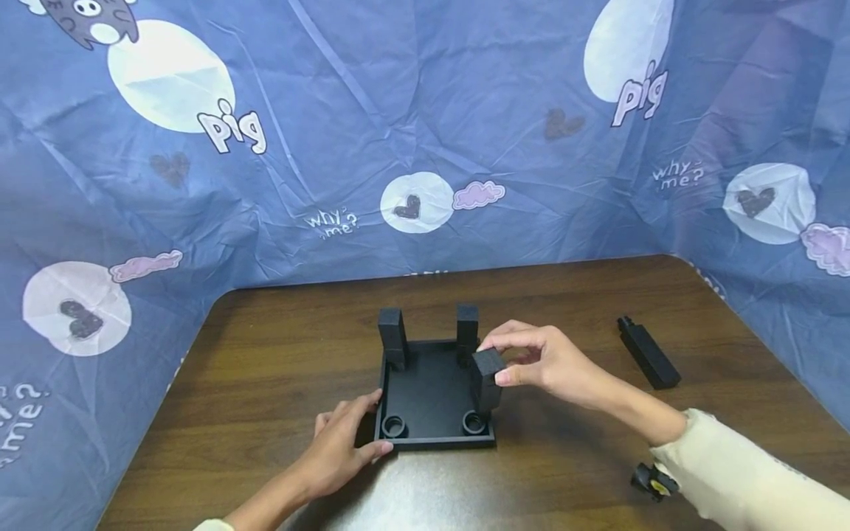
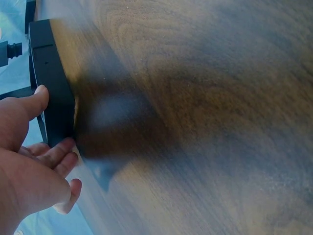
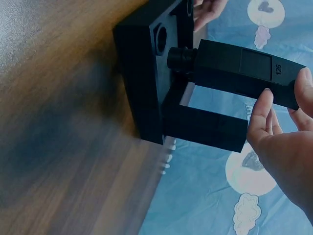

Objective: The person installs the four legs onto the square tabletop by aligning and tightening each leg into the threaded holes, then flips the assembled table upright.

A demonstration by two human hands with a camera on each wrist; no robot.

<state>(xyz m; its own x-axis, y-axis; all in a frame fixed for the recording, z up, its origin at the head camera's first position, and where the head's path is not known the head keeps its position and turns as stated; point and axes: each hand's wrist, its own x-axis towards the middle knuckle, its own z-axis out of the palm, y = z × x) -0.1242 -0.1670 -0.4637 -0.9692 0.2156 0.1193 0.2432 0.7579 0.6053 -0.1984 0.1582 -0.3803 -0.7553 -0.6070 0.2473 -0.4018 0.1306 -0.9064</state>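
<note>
A black square panel with a raised rim lies on the wooden table, like an upside-down little table. Two square black legs, far left and far right, stand upright in it; round threaded sockets show at both near corners. My left hand holds the near left corner, thumb on the front edge, fingers along the left side. Thumb and fingertips of my right hand pinch a third leg, marked 126, by its flat end. Its threaded end hangs tilted close to the near right socket.
Another black leg with a threaded tip lies on the table at the right. A small black object with a yellow part is by the right sleeve. Blue printed cloth hangs behind the wooden table.
</note>
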